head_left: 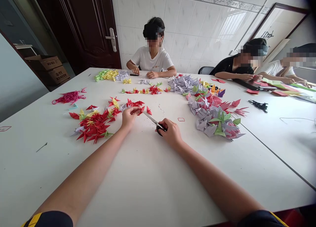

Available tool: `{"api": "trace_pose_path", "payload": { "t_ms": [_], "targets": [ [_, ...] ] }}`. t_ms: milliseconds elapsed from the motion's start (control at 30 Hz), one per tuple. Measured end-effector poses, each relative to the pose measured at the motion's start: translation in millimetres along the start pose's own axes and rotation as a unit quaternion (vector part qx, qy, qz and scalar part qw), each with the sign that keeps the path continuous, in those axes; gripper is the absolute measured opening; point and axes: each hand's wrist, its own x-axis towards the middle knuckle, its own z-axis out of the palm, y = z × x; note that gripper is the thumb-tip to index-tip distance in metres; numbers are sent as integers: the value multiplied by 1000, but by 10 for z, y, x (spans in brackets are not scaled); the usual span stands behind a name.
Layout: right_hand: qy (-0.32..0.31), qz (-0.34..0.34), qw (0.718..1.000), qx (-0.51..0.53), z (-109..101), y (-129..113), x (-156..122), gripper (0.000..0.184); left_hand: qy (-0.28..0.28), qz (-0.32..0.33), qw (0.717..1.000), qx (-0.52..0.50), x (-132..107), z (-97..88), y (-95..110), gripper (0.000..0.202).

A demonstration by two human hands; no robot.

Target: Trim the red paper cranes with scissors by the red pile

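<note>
Over the middle of the white table [138,174], my left hand [130,117] pinches a small red folded paper crane [141,110] between thumb and fingertips. My right hand [171,131] is closed round the black handles of a pair of scissors [151,119]. The blades point up and left, their tips close to the pinched crane; whether they touch it I cannot tell. Another red crane [148,111] lies just right of the tips. Left of my left hand spreads a heap of mostly red paper cranes [95,125] with some yellow, green and white ones.
A long pile of lilac, pink and green cranes [209,113] lies right. A crane row [140,91] lies beyond my hands, pink cord [69,97] at left, black cords [258,106] at right. A person [153,57] sits opposite; two others [229,67] work at the right.
</note>
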Motion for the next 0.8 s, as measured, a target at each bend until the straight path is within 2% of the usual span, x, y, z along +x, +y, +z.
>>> {"api": "trace_pose_path", "payload": {
  "t_ms": [333, 800],
  "targets": [
    [-13, 10, 999, 36, -5, -32, -5, 17, -4, -26, 998, -56, 13, 9, -26, 31],
    [-20, 21, 998, 61, -4, -42, -3, 17, -2, -30, 997, -73, -3, 24, 6, 32]
  ]
}}
